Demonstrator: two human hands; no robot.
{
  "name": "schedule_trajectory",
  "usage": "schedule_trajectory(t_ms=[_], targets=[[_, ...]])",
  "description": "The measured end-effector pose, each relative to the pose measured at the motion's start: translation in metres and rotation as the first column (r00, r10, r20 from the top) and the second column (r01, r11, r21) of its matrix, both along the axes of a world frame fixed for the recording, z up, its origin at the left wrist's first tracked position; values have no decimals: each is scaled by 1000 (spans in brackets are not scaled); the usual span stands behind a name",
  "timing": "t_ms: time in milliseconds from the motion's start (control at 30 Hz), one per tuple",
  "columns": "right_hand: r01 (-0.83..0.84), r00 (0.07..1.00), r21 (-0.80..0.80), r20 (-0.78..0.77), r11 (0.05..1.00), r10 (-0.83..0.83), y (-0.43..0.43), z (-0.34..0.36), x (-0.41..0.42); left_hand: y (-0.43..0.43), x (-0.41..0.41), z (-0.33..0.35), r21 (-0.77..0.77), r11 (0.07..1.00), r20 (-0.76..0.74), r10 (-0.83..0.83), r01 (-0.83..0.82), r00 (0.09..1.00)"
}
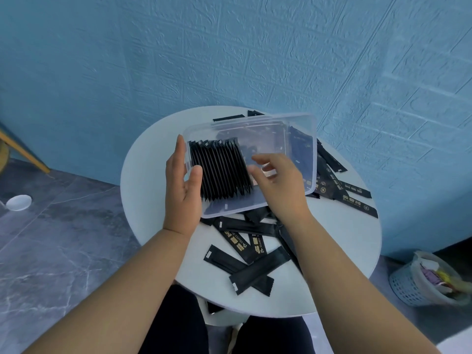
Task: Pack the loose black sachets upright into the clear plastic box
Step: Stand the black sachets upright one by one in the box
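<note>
L hand pinches clear rectangular plastic box; R hand grip slack, empty; should press upright black sachets frame-left.

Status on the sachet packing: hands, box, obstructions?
Left hand holds clear plastic box by its left wall. Right hand empty, over the box. Packed sachets upright, filling left part only. Loose sachets on table, some under the box.

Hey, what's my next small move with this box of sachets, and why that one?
Probably reach the right hand down for one loose sachet on the table. It looks to hold nothing, the left hand grips the clear box, and the upright row fills only its left part.
</note>
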State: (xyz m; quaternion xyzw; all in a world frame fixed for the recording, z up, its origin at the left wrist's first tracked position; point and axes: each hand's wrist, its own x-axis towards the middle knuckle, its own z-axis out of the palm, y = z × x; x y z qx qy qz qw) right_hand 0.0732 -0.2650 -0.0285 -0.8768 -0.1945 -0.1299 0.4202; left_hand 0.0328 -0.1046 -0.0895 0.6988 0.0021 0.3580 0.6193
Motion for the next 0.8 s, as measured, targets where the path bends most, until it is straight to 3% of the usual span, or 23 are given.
schedule_trajectory(t_ms=[67, 133, 233, 300, 500, 667, 800], targets=[[-112, 993, 4, 39, 994, 111, -15, -3, -26, 0, 0, 0, 5, 1000, 5, -7, 7, 1000], [-249, 962, -128, 78, 960, 260, -33, -15, -50, 0, 0, 0, 8, 1000, 7, -6, 6, 1000], [-462, 870, -373, -12, 805, 494, -58, -44, -72, -1, 1, 2, 17, 1000, 5, -7, 7, 1000], [-517, 840, -423, -81, 744, 536, -71, -58, -78, -1, 0, 1, 25, 1000, 10, 0, 0, 1000], [-320, 941, -320, 4, 892, 339, -76, -62, -74, 0, 1, -3, 43, 999, 23, 23, -24, 999], [-146, 989, -211, -35, 967, 142, -69, -57, -69, 0, 1, -4, 62, 998, 34, 22, -24, 999], [-142, 990, -411, -55, 900, 131, -58, -55, -79, 1, 3, -5, 69, 997, 34, 22, -25, 999]])
